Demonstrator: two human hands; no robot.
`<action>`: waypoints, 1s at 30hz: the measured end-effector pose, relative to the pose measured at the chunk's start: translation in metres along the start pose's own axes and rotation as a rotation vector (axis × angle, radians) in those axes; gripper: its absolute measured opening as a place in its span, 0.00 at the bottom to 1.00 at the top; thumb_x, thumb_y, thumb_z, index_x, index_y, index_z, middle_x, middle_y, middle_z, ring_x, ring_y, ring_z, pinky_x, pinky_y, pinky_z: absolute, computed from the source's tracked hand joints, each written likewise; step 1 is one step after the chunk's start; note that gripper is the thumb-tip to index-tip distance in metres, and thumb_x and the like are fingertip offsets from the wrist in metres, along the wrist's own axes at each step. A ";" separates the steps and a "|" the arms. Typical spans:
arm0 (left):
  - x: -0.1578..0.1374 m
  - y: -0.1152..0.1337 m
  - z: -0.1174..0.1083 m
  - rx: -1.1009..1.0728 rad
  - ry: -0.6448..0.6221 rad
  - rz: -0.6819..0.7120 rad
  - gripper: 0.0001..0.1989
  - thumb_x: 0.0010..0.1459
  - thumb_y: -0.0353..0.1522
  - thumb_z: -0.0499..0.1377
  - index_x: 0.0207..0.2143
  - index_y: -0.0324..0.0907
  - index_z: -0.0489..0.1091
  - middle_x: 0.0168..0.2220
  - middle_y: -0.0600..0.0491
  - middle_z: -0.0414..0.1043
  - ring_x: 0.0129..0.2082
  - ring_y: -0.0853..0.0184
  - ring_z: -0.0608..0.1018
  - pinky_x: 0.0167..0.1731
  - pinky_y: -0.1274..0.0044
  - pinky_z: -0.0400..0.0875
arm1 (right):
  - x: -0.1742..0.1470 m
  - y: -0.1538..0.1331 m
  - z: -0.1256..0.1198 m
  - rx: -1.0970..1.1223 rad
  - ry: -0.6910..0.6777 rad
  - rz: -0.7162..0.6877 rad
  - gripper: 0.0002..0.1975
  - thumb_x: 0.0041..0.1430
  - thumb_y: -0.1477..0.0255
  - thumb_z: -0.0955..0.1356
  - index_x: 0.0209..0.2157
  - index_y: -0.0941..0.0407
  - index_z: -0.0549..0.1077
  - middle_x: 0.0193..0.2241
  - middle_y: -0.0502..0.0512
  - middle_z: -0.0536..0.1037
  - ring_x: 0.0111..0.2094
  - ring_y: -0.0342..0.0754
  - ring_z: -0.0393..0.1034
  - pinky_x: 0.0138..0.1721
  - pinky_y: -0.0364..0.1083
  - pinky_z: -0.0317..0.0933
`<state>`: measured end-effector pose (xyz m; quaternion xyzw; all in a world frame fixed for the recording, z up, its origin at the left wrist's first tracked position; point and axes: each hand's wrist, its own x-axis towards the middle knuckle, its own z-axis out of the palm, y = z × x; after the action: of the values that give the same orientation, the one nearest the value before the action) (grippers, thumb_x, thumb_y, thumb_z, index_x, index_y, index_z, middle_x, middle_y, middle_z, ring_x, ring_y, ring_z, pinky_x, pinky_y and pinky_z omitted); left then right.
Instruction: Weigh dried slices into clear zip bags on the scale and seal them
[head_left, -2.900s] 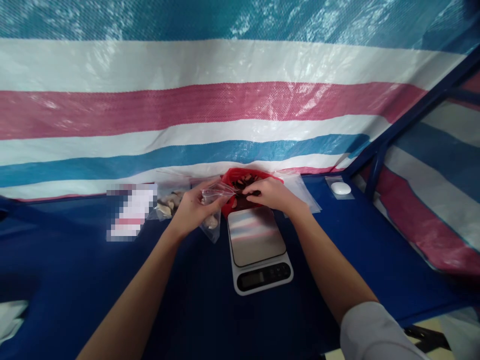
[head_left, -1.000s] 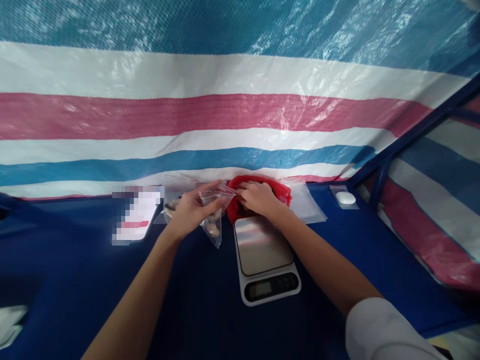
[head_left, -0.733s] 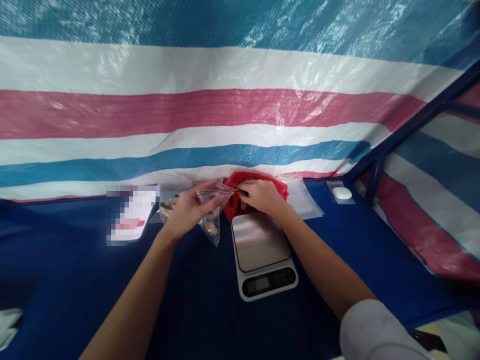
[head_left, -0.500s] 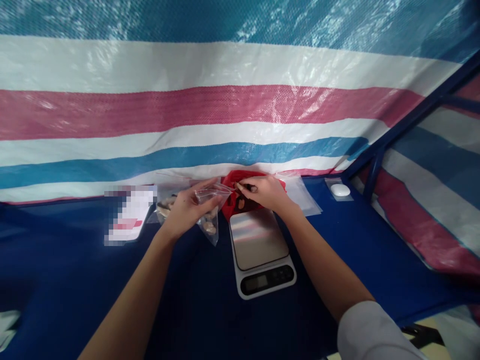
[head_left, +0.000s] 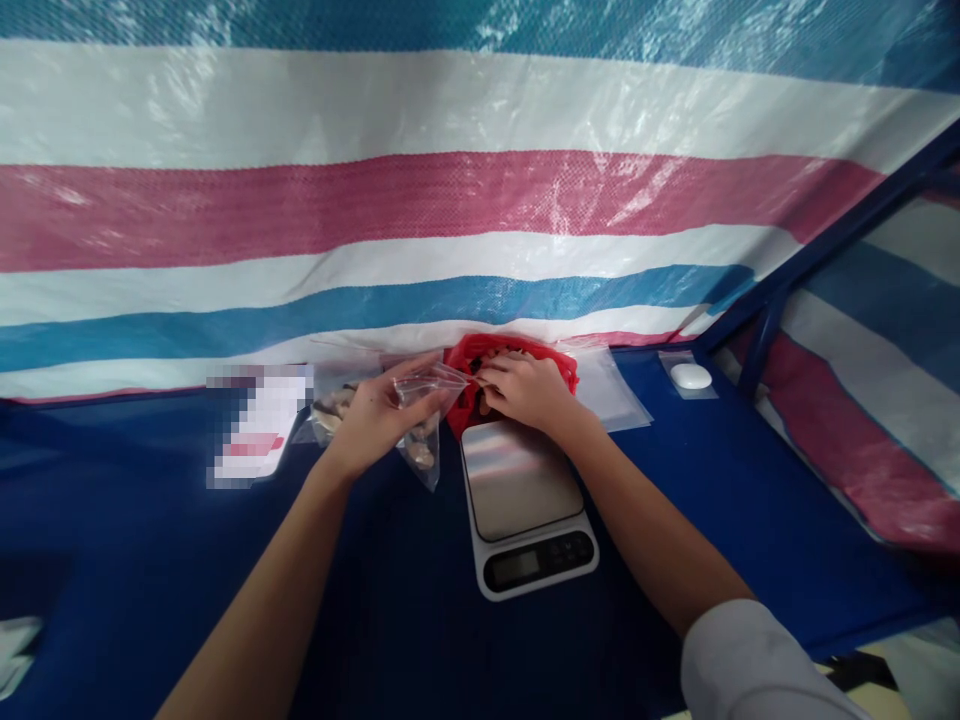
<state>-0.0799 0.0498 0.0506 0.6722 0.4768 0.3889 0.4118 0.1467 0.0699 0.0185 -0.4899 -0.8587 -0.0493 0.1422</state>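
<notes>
My left hand (head_left: 379, 420) is closed on a clear zip bag (head_left: 421, 445) with a few pale brown pieces at its bottom, its mouth facing right. Behind the scale stands an open red plastic bag (head_left: 463, 405) with brownish pieces inside. Over its opening is my right hand (head_left: 525, 390), fingers curled together and pointing left, near the zip bag's mouth. What its fingertips grip is hidden. A kitchen scale (head_left: 521, 485) with a bare metal plate sits right in front of the red bag.
Left of my left hand lies another clear bag (head_left: 326, 415) with pale pieces, beside a blurred-out phone-like object (head_left: 259, 430). Flat clear bags (head_left: 615, 390) lie right of the red bag. A white oval item (head_left: 690, 377) rests farther right. Striped sheeting (head_left: 450, 200) hangs behind the blue table (head_left: 390, 600).
My right hand has gone from pinching a small piece by the zip bag's mouth to curling its fingers over the red bag. The left hand keeps holding the zip bag. The view shifted slightly.
</notes>
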 end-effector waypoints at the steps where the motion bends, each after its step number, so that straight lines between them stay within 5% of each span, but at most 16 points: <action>1: 0.000 0.000 0.000 0.003 0.001 0.007 0.34 0.52 0.50 0.68 0.57 0.40 0.73 0.51 0.44 0.78 0.52 0.51 0.78 0.56 0.60 0.71 | 0.001 -0.001 0.002 -0.009 0.002 0.005 0.15 0.67 0.69 0.63 0.47 0.52 0.79 0.50 0.54 0.81 0.53 0.53 0.71 0.45 0.49 0.61; 9: 0.001 -0.002 0.001 -0.021 -0.008 0.016 0.34 0.51 0.49 0.68 0.57 0.40 0.73 0.49 0.45 0.80 0.51 0.52 0.79 0.56 0.62 0.71 | 0.004 -0.004 0.006 0.068 0.020 0.134 0.15 0.69 0.65 0.63 0.45 0.51 0.80 0.47 0.54 0.82 0.49 0.52 0.73 0.41 0.47 0.62; 21: -0.001 0.007 0.004 0.070 0.000 -0.042 0.35 0.51 0.48 0.68 0.58 0.40 0.72 0.49 0.47 0.80 0.50 0.53 0.80 0.52 0.65 0.75 | 0.005 0.012 -0.006 0.587 0.110 0.270 0.13 0.64 0.61 0.68 0.44 0.49 0.82 0.35 0.47 0.85 0.33 0.45 0.77 0.35 0.42 0.63; 30: -0.001 0.003 0.007 0.050 0.013 -0.075 0.35 0.49 0.49 0.68 0.56 0.42 0.74 0.41 0.48 0.82 0.43 0.52 0.81 0.36 0.68 0.79 | 0.001 0.010 -0.003 0.181 0.062 0.198 0.16 0.65 0.59 0.66 0.47 0.48 0.81 0.42 0.52 0.84 0.40 0.50 0.77 0.36 0.45 0.62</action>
<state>-0.0726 0.0473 0.0502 0.6614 0.5138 0.3656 0.4061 0.1553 0.0754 0.0207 -0.5557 -0.8023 0.0278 0.2164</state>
